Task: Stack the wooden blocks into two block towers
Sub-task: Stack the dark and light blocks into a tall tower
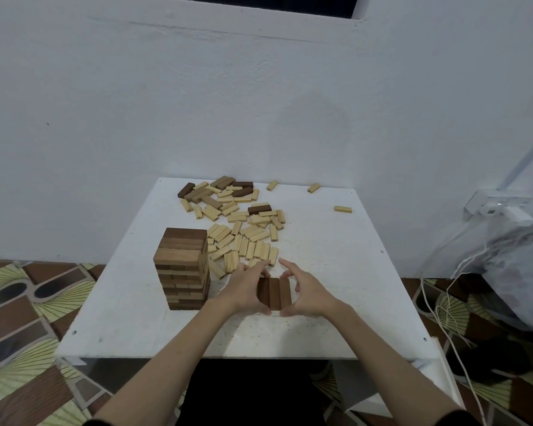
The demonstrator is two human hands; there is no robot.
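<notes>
Both hands, left hand (249,287) and right hand (305,292), press a row of three dark brown wooden blocks (274,293) between them, long axes pointing away, just right of the tall dark wooden block tower (183,269)

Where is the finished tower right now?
In the head view the tower stands on the left of the white table, just left of the left hand and in front of the loose blocks.
</notes>
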